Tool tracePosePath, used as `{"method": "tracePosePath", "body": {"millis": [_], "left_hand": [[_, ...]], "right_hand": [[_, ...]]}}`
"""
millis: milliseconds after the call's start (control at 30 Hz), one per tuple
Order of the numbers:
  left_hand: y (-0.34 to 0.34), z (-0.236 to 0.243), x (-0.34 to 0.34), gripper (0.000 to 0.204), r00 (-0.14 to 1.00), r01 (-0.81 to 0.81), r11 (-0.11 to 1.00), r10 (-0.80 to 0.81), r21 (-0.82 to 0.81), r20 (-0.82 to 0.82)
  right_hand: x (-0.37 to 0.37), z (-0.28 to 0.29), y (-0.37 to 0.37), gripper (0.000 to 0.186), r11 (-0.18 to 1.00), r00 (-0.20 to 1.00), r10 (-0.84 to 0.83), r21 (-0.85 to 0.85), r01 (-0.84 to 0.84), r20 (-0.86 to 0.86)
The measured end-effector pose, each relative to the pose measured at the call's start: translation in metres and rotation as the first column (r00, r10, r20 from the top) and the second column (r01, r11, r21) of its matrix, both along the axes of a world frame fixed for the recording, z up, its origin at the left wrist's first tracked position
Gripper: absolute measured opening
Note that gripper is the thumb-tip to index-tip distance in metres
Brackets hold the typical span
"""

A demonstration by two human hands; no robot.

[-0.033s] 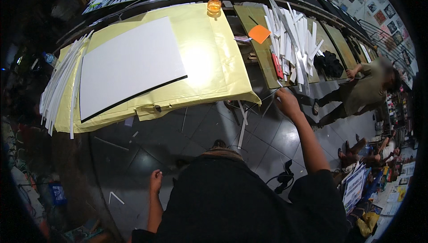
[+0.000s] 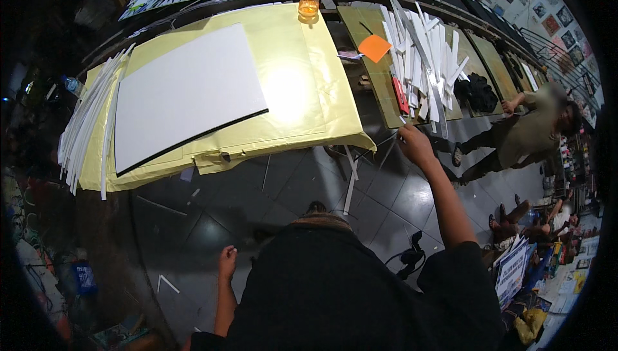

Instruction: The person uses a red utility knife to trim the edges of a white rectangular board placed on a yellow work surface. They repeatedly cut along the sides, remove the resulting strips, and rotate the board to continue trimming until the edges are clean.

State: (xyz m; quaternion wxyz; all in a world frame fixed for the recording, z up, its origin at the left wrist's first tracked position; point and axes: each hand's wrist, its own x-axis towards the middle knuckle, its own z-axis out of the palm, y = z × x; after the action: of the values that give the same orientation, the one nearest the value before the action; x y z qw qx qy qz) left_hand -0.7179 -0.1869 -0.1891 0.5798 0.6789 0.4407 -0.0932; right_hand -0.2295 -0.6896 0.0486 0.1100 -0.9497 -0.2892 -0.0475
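My right hand (image 2: 416, 145) is at the near edge of a yellowish-green board (image 2: 374, 85), its fingers drawn together beside a small white scrap (image 2: 402, 120). Whether the fingers grip that scrap is too small to tell. Just beyond it lie a red utility knife (image 2: 400, 95) and a heap of white strips (image 2: 415, 48), with a long metal ruler (image 2: 425, 57) across them. Low on the left, over the floor, my left hand (image 2: 227, 263) hangs with curled fingers. Anything inside it is hidden. A white panel with a dark edge (image 2: 187, 97) rests on the yellow-covered table (image 2: 302, 119).
Long white strips (image 2: 90, 122) line the table's left side. An orange bottle (image 2: 308, 7) stands at its far edge. An orange square (image 2: 374, 48) and black cloth (image 2: 477, 93) lie right of the table. Another person (image 2: 533, 122) stands at the right. Scraps litter the tiled floor (image 2: 296, 177).
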Motion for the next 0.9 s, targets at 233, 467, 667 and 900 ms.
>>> {"method": "tracePosePath", "body": {"millis": [233, 467, 667, 900], "left_hand": [[-0.082, -0.04, -0.068, 0.039, 0.945, 0.203, 0.979, -0.202, -0.02, -0.256], [-0.117, -0.086, -0.122, 0.039, 0.967, 0.07, 0.997, -0.071, -0.011, -0.244], [-0.117, 0.021, -0.035, 0.041, 0.966, -0.004, 0.998, 0.019, 0.06, -0.259], [-0.073, 0.005, -0.03, 0.045, 0.986, -0.111, 0.994, 0.109, -0.007, -0.124]], "right_hand": [[0.079, -0.018, -0.015, 0.016, 0.993, 0.997, 0.073, -0.091, -0.075, -0.031], [0.125, 0.002, 0.017, 0.034, 0.977, 0.984, 0.167, -0.146, -0.157, 0.06], [0.086, 0.043, 0.121, 0.036, 0.947, 0.97, 0.241, 0.213, -0.242, 0.031], [0.025, 0.003, 0.286, 0.064, 0.808, 0.788, 0.426, 0.58, -0.109, -0.445]]}}
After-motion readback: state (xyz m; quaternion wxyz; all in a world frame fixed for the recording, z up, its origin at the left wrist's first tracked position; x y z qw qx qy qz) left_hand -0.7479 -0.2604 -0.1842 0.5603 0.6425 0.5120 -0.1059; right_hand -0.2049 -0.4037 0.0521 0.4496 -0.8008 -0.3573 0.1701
